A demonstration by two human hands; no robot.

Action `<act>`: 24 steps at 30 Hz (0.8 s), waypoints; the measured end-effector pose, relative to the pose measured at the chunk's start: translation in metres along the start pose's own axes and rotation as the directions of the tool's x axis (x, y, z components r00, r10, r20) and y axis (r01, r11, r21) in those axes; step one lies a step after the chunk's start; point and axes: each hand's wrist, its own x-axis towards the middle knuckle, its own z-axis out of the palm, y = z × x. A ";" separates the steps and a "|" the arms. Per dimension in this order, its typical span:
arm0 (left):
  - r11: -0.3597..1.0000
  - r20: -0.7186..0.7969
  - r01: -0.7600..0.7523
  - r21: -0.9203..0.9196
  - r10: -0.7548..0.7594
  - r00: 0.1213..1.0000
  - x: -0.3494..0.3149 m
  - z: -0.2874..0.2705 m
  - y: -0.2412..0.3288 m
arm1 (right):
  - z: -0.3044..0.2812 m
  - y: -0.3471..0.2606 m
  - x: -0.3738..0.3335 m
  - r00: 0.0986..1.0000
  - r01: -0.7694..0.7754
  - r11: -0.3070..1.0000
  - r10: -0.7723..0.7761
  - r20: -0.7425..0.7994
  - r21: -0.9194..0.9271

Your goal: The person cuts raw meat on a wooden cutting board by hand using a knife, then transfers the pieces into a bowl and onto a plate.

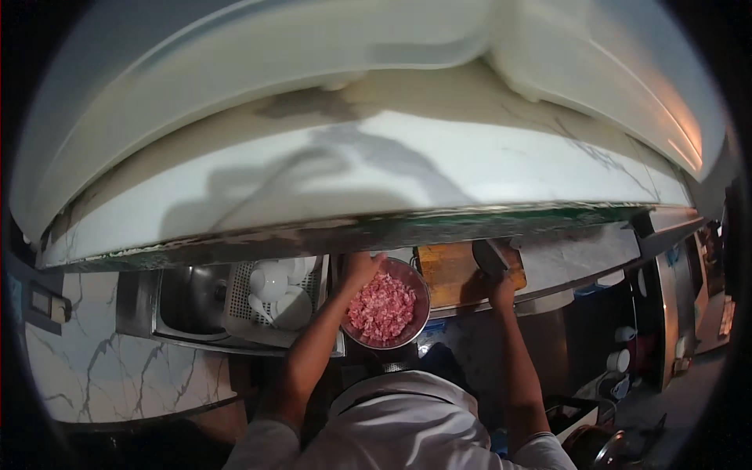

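The right hand (501, 293) is closed on a dark-bladed cleaver (489, 257) at the right end of the wooden board (445, 274) on the worktop (580, 254). The left hand (363, 269) is at the far left rim of the metal bowl (423, 296); whether it's pinching anything, I can't tell. Chopped pink meat (382, 308) fills the bowl, just nearer than that hand.

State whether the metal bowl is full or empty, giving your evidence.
The metal bowl is partly full: pink minced meat lies heaped inside, with bare inner wall showing at the right.
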 end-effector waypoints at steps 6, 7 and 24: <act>0.434 -0.185 -0.244 0.867 0.735 0.652 0.101 0.103 0.008 | -0.083 0.041 0.006 0.999 -0.052 0.998 0.052 0.001 -0.027; 0.513 -0.192 -0.256 0.820 0.667 0.719 0.119 0.132 0.031 | -0.098 0.072 0.012 0.993 0.067 0.984 -0.082 -0.080 -0.166; 0.881 -0.276 0.248 0.404 -0.141 0.951 0.127 0.210 0.161 | -0.181 0.206 0.098 0.786 0.125 0.988 -0.041 0.616 -0.093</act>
